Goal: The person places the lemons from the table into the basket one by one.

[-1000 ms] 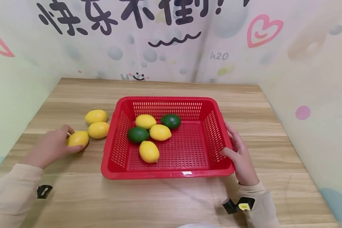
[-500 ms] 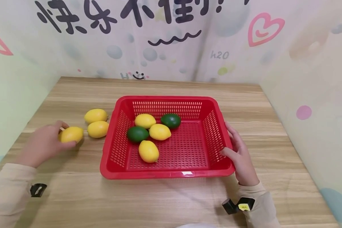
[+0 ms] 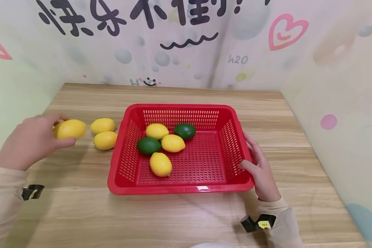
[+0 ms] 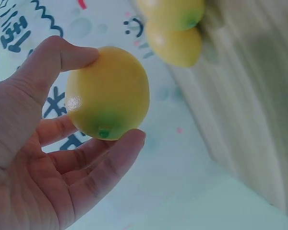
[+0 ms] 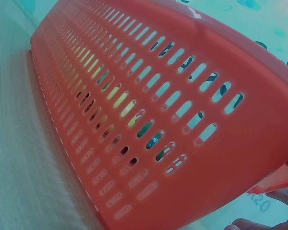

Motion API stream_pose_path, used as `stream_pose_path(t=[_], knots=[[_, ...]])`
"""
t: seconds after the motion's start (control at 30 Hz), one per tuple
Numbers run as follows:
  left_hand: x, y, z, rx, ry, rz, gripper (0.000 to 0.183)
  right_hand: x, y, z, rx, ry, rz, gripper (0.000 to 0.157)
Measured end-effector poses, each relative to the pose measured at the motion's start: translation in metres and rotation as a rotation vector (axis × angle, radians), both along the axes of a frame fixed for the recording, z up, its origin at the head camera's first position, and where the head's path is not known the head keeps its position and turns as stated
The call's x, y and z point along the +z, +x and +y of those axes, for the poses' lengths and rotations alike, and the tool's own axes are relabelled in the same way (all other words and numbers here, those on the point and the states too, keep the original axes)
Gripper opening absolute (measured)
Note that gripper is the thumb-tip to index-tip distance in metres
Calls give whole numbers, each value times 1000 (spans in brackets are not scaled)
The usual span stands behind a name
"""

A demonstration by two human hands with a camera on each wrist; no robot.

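Observation:
My left hand [image 3: 31, 139] holds a yellow lemon [image 3: 70, 129] above the left side of the table. In the left wrist view, thumb and fingertips pinch that lemon [image 4: 108, 91] from opposite sides, its green-tinged end showing. Just right of it, two more lemons [image 3: 103, 126] lie together on the wood, beside a red plastic basket [image 3: 181, 189]. My right hand [image 3: 261, 174] grips the basket's right side, thumb over the rim and fingers outside. Inside the basket are three lemons [image 3: 161, 164] and two dark green oval fruits [image 3: 185, 131]. The right wrist view shows the slotted basket wall [image 5: 149, 191] close up.
The wood-grain table [image 3: 161, 220] meets a printed wall [image 3: 186, 69] at the back and pale walls at both sides. A whitish rounded edge [image 3: 214, 245] shows at the bottom of the head view. Black devices [image 3: 266, 221] are strapped at both wrists.
My left hand has lifted the lemon off the table, moving it left and up, away from the two others. The right hand stays on the basket, which has not moved.

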State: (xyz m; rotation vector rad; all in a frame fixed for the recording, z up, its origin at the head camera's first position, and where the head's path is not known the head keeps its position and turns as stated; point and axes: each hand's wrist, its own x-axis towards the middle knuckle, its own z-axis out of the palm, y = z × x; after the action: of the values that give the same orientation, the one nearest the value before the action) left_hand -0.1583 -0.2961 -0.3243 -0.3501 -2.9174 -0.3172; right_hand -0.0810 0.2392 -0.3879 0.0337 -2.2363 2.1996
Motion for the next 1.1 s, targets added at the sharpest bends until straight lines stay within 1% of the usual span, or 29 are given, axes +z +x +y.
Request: stream_pose_path(t=[0.07,0.27,0.43,0.53,0.6,0.77,0.93,1.0,1.1], knots=[[6,-1,3,-2,-7,17,54,1,1,0,-1,1,1,78],[17,-1,16,6,-2,15,56,1,1,0,1,5,-2,78],[28,1,28,-16,7,58,54,1,2,-1,3,5,-8,79],[34,-1,36,-28,14,74,56,0,1,-1,0,6,-8,79],[37,-4,42,-30,25,69,58,0,1,0,-1,7,-6,79],[43,-10,53,-46,53,69,62,0,0,0,-1,17,-6,78],[46,-12,64,-59,87,70,67,0,1,0,-6,21,-15,78],[47,-13,68,-61,92,56,67,0,1,0,-7,20,-17,78],[49,-15,73,-78,86,56,68,0,0,0,-7,17,-9,78]])
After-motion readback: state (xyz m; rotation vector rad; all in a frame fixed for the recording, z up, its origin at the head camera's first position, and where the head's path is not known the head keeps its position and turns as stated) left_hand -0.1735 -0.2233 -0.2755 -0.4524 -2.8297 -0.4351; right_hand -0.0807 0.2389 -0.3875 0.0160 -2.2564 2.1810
